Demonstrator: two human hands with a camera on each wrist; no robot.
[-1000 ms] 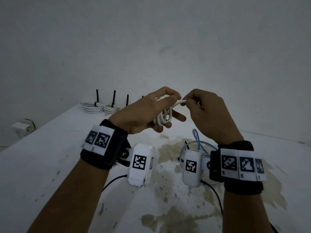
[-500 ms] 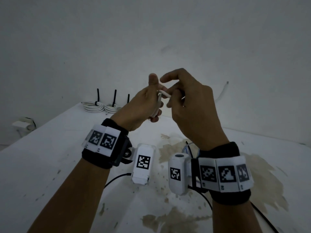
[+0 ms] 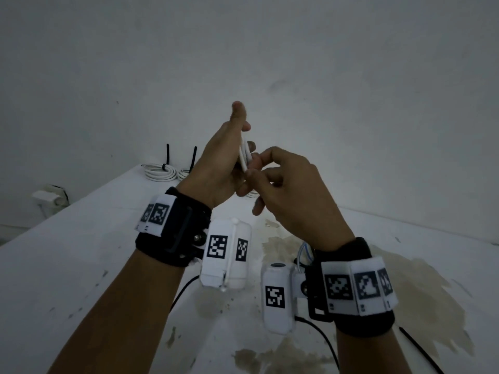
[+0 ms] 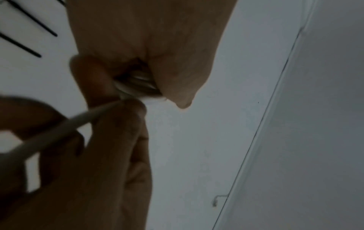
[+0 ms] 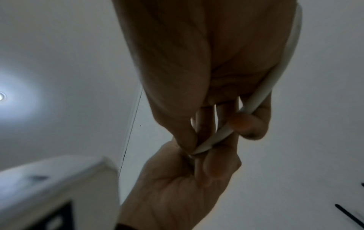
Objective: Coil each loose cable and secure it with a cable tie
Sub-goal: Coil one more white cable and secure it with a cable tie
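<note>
Both hands are raised above the white table. My left hand grips a small coil of white cable, seen edge-on between thumb and fingers, with the index finger pointing up. My right hand pinches the free end of the same cable right beside the coil; that strand runs along the palm in the right wrist view. In the left wrist view the coil sits squeezed between thumb and fingers, and the free strand runs off to the lower left.
Two finished white coils with upright black cable ties lie at the table's far left corner against the wall. A blue and white cable lies on the stained table top below my right wrist. A wall socket sits left.
The coil has turned from flat-on to edge-on in my left hand, which rose. My right hand swung up over the coil with the free end, then came down beside it.
</note>
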